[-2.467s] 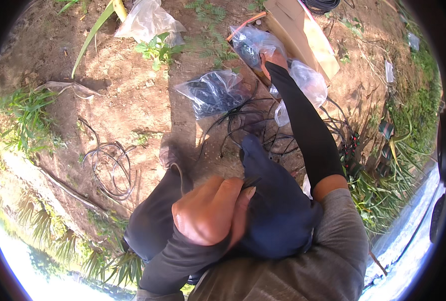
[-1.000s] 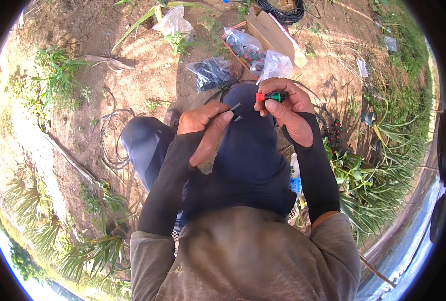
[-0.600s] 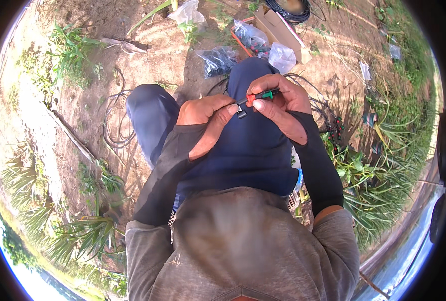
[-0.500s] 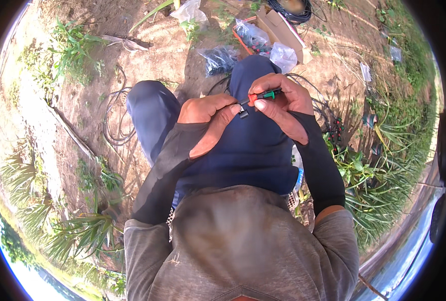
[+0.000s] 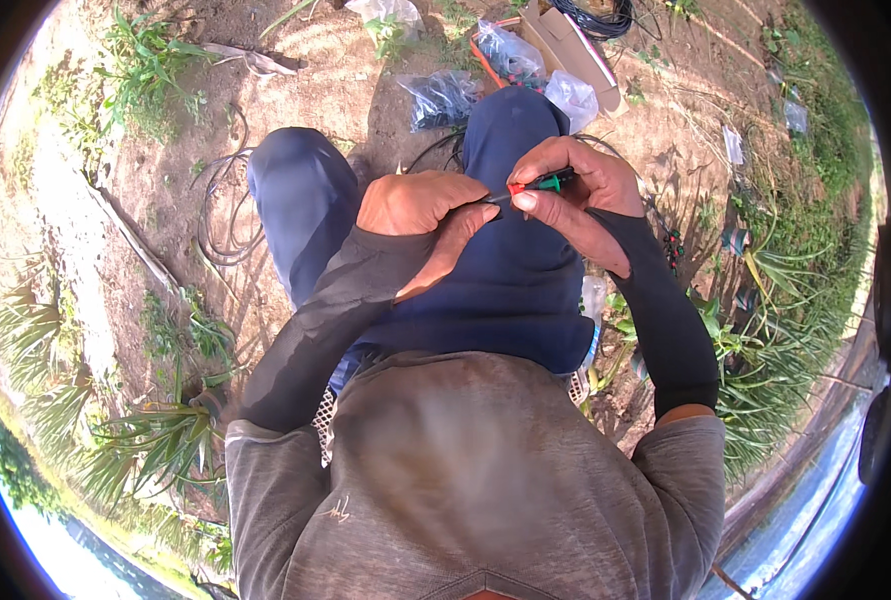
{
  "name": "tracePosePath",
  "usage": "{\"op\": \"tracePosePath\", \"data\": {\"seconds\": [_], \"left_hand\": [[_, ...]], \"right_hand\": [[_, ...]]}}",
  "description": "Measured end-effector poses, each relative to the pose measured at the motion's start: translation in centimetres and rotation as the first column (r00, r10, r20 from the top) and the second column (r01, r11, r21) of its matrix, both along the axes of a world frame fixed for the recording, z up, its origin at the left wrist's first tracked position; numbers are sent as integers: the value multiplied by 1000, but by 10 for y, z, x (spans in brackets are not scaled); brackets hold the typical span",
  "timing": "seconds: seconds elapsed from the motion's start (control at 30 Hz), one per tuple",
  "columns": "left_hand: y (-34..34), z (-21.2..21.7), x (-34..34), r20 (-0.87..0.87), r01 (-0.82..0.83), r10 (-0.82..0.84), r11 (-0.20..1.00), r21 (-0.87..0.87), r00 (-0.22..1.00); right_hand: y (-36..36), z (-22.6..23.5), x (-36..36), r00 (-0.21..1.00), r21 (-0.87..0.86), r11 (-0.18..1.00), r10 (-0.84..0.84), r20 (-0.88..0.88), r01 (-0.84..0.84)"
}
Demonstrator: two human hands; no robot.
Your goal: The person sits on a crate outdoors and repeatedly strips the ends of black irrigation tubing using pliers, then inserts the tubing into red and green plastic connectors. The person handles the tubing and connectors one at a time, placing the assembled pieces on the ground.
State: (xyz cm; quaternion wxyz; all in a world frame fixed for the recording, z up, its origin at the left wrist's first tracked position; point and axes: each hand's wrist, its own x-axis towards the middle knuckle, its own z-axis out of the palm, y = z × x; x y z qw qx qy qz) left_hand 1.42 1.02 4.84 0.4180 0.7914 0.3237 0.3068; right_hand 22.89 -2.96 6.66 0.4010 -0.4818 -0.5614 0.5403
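Above my blue-trousered knees, my right hand [image 5: 587,200] pinches a small irrigation fitting [image 5: 552,182] between thumb and fingers. The fitting has green, black and red plastic parts, its red end toward the left. My left hand [image 5: 427,212] is closed, thumb against fingers, on a thin black tube [image 5: 498,198]. That tube's tip points at the red end of the fitting. Whether the two touch I cannot tell, and the left fingers hide the rest of the tube.
On the soil ahead lie a plastic bag of dark parts [image 5: 441,100], another clear bag [image 5: 510,55], an open cardboard box [image 5: 573,55] and a coil of black hose [image 5: 605,18]. Loose black tubing [image 5: 227,215] lies left of my knee. Spiky plants [image 5: 165,450] grow on both sides.
Both hands have shifted slightly to the right, still close together. The small black piece that hung below my left fingertips no longer shows. Less of the fitting's red part is visible.
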Motion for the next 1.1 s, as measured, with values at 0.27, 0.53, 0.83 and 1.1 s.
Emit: {"op": "tracePosePath", "data": {"seconds": [0.27,0.53,0.83,1.1], "left_hand": [[-2,-8,6,-73,-26,38,988,150,997],[7,-16,19,86,-47,100,880,-473,991],[41,-57,7,-30,-279,337,723,-632,941],[55,-72,16,-146,-402,412,647,-648,899]], "right_hand": [[1,-2,-4,998,-128,990,-54,34,58],[9,-33,37,988,115,991,-53,-145,70],[-108,-354,175,667,-557,378,-519,535,740],[-161,-488,123,611,-436,616,-94,786,656]]}}
